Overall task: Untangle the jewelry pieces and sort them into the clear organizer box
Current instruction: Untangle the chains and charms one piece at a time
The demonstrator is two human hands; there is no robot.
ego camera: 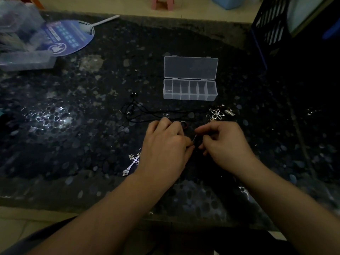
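My left hand and my right hand meet near the middle of the dark stone table, and both pinch a small thin silver jewelry piece between their fingertips. A tangled black cord lies just beyond the hands. Beside my left wrist lies a silver cross pendant. A silver flower pendant rests beyond my right hand. A small red ring peeks out past my left fingers. The clear organizer box stands open farther back, with something small in its leftmost compartment.
A blue hand fan and clear plastic containers sit at the back left. A dark blue mesh crate stands at the back right. Small silver bits lie right of the flower pendant. The table's front edge runs under my forearms.
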